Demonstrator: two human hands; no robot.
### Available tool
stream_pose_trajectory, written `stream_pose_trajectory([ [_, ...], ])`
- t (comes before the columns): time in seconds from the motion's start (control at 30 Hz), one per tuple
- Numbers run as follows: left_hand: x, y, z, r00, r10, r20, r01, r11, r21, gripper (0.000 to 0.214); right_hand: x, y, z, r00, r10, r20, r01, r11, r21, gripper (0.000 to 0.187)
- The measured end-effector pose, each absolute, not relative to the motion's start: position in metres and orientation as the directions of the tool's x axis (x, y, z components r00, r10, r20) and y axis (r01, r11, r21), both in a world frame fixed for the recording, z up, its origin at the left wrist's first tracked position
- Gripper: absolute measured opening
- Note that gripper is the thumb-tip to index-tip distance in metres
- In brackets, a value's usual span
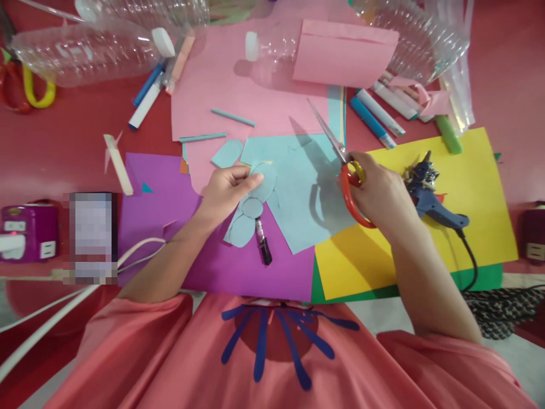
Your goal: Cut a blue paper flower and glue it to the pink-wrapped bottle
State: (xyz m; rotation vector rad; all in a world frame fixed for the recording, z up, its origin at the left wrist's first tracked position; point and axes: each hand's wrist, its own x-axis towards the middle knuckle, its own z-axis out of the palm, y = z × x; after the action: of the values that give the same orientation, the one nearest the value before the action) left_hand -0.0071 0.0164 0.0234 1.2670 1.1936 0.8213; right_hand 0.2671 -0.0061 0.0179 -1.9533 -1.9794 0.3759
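Between the thumb and fingers of my left hand point(230, 190) is a light blue paper flower cutout point(252, 208) with drawn outlines. My right hand point(377, 190) grips a pair of scissors point(349, 193) with red and yellow handles, its blades pointing up and to the left, away from the flower. Beneath the hands lies a light blue paper sheet point(306, 210) with a cut edge. Just below the flower a black marker point(263, 243) rests on purple paper point(281, 278). Near my left fingertips lies a loose blue paper petal point(227, 152).
A glue gun point(438, 207) lies on yellow paper point(489, 187) at right. Plastic bottles point(93, 51), one wrapped in pink paper point(344, 54), line the back. Several markers point(370, 119) lie nearby. Left are a phone point(93, 236), a purple power socket point(29, 233) and more scissors point(38, 88).
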Motion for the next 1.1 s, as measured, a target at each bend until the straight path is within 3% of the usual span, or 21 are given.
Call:
stream_pose_trajectory([
  [0.23,-0.006,0.015,0.023,0.287,0.936,-0.204,0.228,0.140,0.963,0.052,0.260,0.006,0.014,-0.092,0.996,0.020,0.924,0.092,-0.371,0.047],
  [0.37,-0.005,0.014,0.022,0.314,0.928,-0.199,0.208,0.137,0.968,0.054,0.254,0.000,0.023,-0.082,0.985,0.153,0.954,0.122,-0.276,0.043],
  [0.47,-0.002,0.011,0.023,0.341,0.918,-0.202,0.200,0.139,0.970,0.054,0.237,-0.007,0.029,-0.128,0.954,0.270,0.865,0.241,-0.441,0.024],
  [0.57,0.001,0.007,0.022,0.424,0.874,-0.236,0.220,0.153,0.963,0.053,0.211,-0.017,0.027,-0.363,0.902,0.235,0.532,0.408,-0.742,0.017],
  [0.7,0.002,0.003,0.021,0.518,0.825,-0.227,0.244,0.112,0.963,0.048,0.188,-0.027,0.018,-0.395,0.917,0.054,0.334,0.198,-0.921,0.033],
  [0.87,-0.002,0.005,0.024,0.516,0.830,-0.215,0.288,0.068,0.955,0.031,0.192,-0.028,0.015,-0.119,0.989,-0.083,0.192,-0.059,-0.980,0.038],
  [0.97,-0.005,0.010,0.024,0.441,0.874,-0.205,0.274,0.086,0.958,0.022,0.198,-0.026,0.014,0.025,0.995,-0.094,0.091,-0.096,-0.991,0.038],
  [1.1,-0.008,0.017,0.019,0.226,0.950,-0.216,0.164,0.182,0.970,0.025,0.200,-0.024,0.014,-0.018,0.995,-0.101,-0.013,-0.101,-0.995,0.035],
])
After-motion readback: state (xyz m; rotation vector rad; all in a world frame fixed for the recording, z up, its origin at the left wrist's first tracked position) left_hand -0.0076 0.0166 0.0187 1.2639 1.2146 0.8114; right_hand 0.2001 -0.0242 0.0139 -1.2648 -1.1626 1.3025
